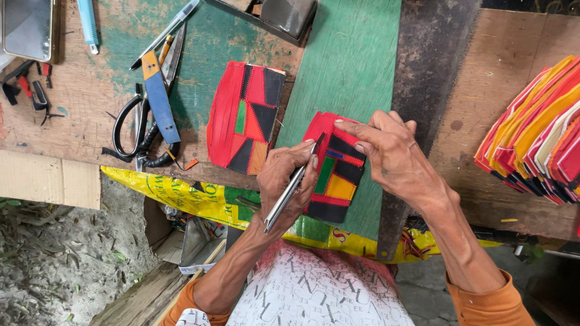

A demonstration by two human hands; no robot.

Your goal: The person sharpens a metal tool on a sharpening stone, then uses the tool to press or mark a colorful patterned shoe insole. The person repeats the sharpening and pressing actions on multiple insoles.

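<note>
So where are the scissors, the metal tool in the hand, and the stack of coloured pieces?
scissors (128,130): head view, black handle loop
metal tool (289,194): head view, mid-shaft
stack (538,130): head view, middle

The stack of patchwork pouches (538,133) is cut off at right; the phone (27,27) at top left.

yellow printed sack (181,196), phone screen (27,27) top-left
</note>
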